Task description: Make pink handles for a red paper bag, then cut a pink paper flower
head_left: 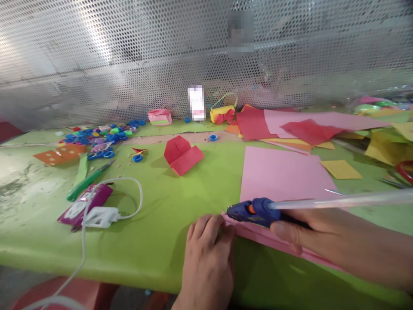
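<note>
My right hand (pixel 309 234) grips a blue glue gun (pixel 254 212) with a clear glue stick (pixel 348 200) sticking out of its back. Its nozzle points left at the near left corner of a pink paper sheet (pixel 284 176) lying on the green table (pixel 145 245). My left hand (pixel 208 254) rests beside that corner, fingers curled and pressed down on the paper's edge. The fingertips sit just below the gun's nozzle.
A folded red paper piece (pixel 182 156) lies mid-table. A white power strip (pixel 100 216) with cable, a purple packet (pixel 85 206) and a green pen (pixel 87 181) are at left. Blue bottle caps (pixel 100 137), an orange sheet (pixel 61 154) and more coloured papers (pixel 309 129) lie further back. A perforated metal wall (pixel 129 56) stands behind.
</note>
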`<state>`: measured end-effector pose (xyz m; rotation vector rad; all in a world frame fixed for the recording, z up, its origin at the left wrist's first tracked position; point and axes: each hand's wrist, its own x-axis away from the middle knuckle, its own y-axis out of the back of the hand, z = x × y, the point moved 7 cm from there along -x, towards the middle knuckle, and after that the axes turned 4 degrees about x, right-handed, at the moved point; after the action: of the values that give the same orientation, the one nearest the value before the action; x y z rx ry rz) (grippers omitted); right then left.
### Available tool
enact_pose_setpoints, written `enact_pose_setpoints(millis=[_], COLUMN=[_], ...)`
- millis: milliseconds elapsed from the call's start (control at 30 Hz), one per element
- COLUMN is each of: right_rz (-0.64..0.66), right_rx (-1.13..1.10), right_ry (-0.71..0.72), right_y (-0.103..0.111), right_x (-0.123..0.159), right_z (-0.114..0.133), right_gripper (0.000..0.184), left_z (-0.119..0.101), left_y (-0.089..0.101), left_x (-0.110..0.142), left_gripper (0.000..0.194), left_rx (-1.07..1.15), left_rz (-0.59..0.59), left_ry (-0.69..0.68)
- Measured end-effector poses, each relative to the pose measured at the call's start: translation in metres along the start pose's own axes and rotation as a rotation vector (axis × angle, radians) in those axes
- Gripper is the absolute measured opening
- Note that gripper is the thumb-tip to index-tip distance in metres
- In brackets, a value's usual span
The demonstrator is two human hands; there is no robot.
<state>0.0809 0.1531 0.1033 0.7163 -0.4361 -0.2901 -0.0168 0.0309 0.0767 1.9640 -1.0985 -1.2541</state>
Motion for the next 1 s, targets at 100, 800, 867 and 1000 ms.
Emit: enact_pose_setpoints(millis=[100,800,867,1000], right_rz=[-0.027,0.019,-0.033,-0.133], right_rx=[-0.082,-0.066,-0.029,0.101], right_ry=[-0.061,-0.084,-0.107,-0.144], right_y=[0.001,0.004,0.008,0.015], right_x=[-0.003,0.006,0.012,0.022], right_z=[0.006,0.005,-0.002,-0.015], right_gripper=[0.037,0.037,0.038,0.041], left_z=[0.001,-0.001,0.0,0.001], left_y=[0.0,0.0,-0.001,-0.002], left_x=[0.0,-0.002,-0.003,-0.002], left_gripper=[0.017,0.019,0.02,0.021], left_rx=[0.015,0.004,-0.005,-0.026], left_rz=[0.011,0.007,0.03,0.047], left_ry=[0.01,0.022,0.04,0.048])
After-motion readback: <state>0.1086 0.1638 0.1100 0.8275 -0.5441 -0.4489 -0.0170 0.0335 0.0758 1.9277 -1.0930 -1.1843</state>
